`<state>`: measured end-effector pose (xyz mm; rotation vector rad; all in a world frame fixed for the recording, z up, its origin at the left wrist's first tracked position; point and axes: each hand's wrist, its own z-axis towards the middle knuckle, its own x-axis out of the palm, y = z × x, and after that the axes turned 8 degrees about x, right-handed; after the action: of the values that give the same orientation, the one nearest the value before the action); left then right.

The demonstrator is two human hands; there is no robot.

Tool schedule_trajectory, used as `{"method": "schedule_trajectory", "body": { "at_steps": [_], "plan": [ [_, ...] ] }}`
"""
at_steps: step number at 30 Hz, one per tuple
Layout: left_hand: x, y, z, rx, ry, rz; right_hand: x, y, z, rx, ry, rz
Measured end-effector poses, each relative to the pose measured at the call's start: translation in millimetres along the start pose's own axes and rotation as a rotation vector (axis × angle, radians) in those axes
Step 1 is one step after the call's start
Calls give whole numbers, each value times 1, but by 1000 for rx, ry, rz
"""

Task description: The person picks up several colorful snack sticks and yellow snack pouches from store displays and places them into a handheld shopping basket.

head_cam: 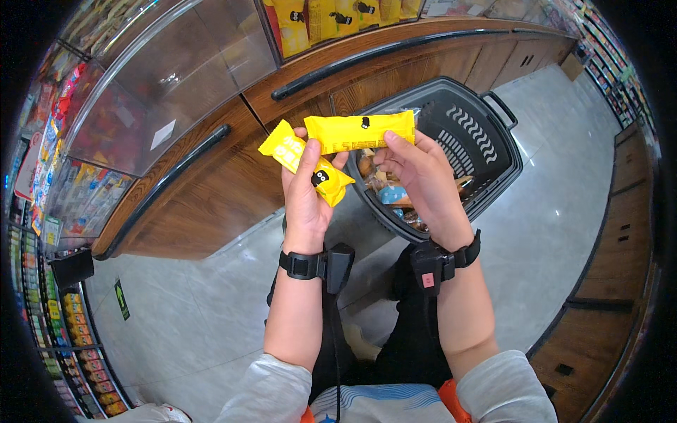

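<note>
Two yellow snack packets with a black cartoon figure are in my hands, above a black shopping basket (441, 98). My left hand (308, 214) grips one packet (334, 191) aslant, its crimped end sticking out to the upper left. The long flat packet (349, 129) lies level across the view. Its left end is under my left thumb, and my right hand (431, 185) pinches its right end between thumb and fingers. Inside the basket, partly hidden by my right hand, are several bagged goods and a blue-and-white package (392, 195).
A wooden display counter (211, 217) with black rails (391, 58) and clear bins (185, 63) runs along the far side. Similar yellow packets (341, 21) fill one bin. Wooden cabinets (603, 285) stand at right, stocked shelves (79, 338) at left. Another person's shoe (174, 414) shows at lower left.
</note>
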<state>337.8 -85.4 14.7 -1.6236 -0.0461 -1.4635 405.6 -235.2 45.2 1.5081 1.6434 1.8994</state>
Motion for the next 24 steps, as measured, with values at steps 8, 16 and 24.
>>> {"method": "schedule_trajectory", "body": {
  "at_steps": [8,16,24],
  "plan": [
    [-9,-1,7,104,-93,56,14,-6,7,-75,5,35],
    [-18,-16,10,90,113,1,15,-14,22,-110,22,196],
    [-20,-19,11,51,-15,-22,14,-16,19,-221,-8,82]
  ]
}}
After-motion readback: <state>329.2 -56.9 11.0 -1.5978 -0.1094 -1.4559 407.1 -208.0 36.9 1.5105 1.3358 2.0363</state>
